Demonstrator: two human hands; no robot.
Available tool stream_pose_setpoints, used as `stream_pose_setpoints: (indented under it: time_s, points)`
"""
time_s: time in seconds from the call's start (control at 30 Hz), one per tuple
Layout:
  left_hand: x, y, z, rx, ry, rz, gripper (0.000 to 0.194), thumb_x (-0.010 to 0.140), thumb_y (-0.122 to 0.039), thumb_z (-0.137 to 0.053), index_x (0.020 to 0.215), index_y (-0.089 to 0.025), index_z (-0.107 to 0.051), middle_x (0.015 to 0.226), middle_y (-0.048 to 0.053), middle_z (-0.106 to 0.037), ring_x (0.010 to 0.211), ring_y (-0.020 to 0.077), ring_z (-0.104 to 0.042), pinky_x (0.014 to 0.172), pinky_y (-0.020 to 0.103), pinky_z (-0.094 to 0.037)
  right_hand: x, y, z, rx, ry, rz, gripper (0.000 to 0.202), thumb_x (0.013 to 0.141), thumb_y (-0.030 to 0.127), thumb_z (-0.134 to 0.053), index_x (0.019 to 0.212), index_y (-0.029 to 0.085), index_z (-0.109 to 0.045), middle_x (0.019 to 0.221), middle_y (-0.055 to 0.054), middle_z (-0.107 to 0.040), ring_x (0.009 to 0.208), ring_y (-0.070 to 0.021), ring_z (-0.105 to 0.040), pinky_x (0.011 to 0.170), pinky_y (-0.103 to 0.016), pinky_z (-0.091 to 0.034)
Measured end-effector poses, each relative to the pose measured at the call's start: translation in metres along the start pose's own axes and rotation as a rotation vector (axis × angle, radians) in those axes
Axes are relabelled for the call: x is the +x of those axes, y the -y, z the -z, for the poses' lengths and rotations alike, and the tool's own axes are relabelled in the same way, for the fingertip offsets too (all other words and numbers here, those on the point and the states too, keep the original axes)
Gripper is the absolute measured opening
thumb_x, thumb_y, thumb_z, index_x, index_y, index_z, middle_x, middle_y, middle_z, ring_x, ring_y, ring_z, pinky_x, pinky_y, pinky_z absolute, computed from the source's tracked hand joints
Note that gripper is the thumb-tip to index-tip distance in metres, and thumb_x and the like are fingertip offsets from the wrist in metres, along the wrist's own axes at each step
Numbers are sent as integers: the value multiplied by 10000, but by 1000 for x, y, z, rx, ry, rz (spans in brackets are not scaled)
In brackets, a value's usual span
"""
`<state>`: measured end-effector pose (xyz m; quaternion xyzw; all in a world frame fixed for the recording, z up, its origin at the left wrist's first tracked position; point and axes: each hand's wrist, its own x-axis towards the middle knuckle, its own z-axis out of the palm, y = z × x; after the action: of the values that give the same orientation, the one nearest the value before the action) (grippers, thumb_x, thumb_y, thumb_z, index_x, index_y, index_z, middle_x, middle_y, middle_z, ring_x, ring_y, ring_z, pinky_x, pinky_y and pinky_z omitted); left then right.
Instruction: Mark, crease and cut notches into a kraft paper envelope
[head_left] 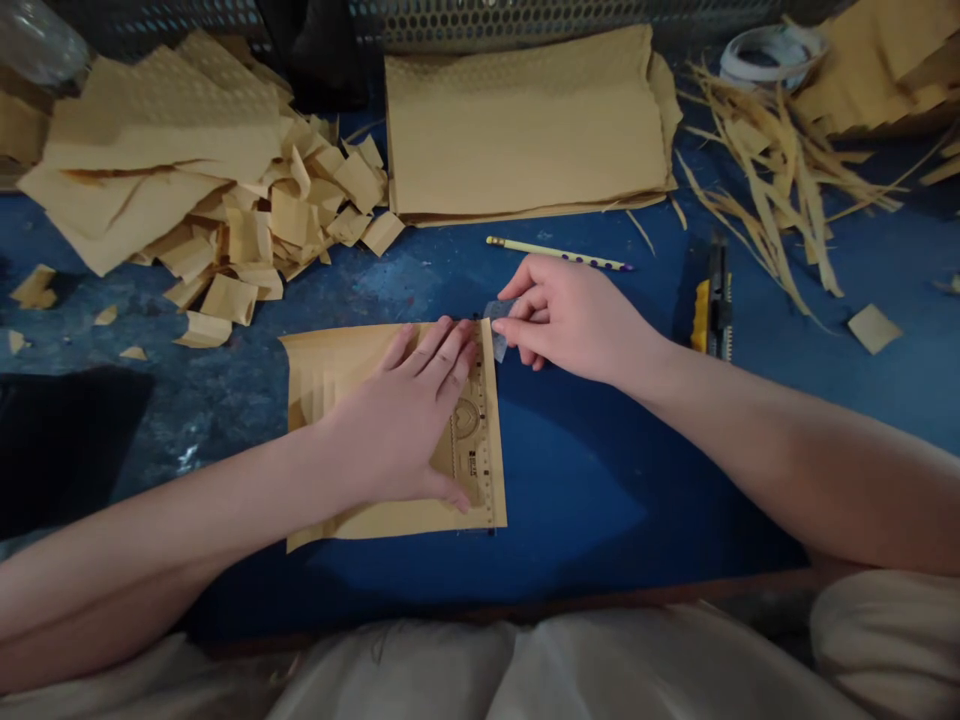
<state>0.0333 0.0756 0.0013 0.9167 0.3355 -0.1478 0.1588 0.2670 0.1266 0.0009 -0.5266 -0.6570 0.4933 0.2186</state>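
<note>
From the head view, here's your left hand [390, 430], spread wide and flat, palm down, the fingers reaching up towards the top edge of the brown paper [306, 375] and the thumb out low on the clear ruler [480, 480]. That ruler lies along the paper's right side, a narrow margin of paper showing beyond it, its lower end poking just past the bottom edge. Over to your right hand [555, 315]: it's narrow, thumb and fingers closed on a small see-through piece [499, 346], right at the paper's upper right corner; exactly what that piece is, you can't tell from here. The paper sits on the blue tabletop [570, 480] in front of you, its left edge lifting a little. Just beyond your right hand lies the pale pencil [555, 252], slanting slightly, and to the right of that hand, beyond the forearm, there's the black and yellow cutter [720, 300]. Looking further back, it's a big stack [525, 130] of brown paper in the middle, loose sheets [172, 120] and a heap of small scraps [292, 215] on the left, thin strips [787, 190] tangled on the right, with a white roll [772, 55] behind them. And one square scrap [874, 328] lies alone, right of the cutter.
</note>
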Motion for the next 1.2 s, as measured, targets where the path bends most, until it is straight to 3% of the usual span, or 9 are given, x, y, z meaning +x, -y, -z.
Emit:
stream_pose_setpoints:
  time_s: [0.2,0.37,0.63,0.87,1.07,1.2]
  points:
    - [0,-2,1,-14,-6,-1,1587,647,-993,-670,1689,55,-92,1762,330,-20,1674,495,-18,1349,626,-14,1,0,-6,-2,-37,38,176,919,215,-704,1019,229,-559,697,41,-716,542,-145,-693,578,-293,-577]
    - [3,-7,11,38,101,39,1607,630,-976,-707,1686,53,-70,1753,327,18,1668,507,-3,1346,647,-29,3,4,-10,-80,-122,101,169,929,195,-690,1008,238,-547,692,51,-702,582,-161,-716,655,-327,-601]
    - [3,-10,12,85,69,20,1595,639,-997,-670,1673,79,-108,1754,329,-13,1667,510,-43,1353,629,-87,4,14,-15,-113,-72,23,179,932,157,-662,1028,234,-532,623,74,-674,490,-145,-670,549,-294,-535]
    - [6,-10,11,116,75,13,1503,654,-1003,-643,1655,56,-276,1766,302,-35,1662,524,-62,1356,628,-83,-3,20,-22,-188,-78,24,118,946,189,-627,1036,216,-556,591,63,-682,475,-146,-661,539,-282,-540]
    - [8,-11,11,143,85,6,1566,641,-1018,-625,1662,80,-173,1759,307,-2,1669,504,-31,1365,602,-74,-19,19,-30,-133,-70,-43,108,931,236,-607,1014,226,-539,614,43,-708,464,-149,-667,496,-263,-548]
    - [11,-12,15,106,112,20,1590,611,-971,-712,1661,86,-155,1757,302,0,1672,483,-36,1377,561,-91,-31,17,-37,-55,-51,-84,119,916,263,-594,994,240,-507,589,56,-681,433,-151,-645,443,-257,-537]
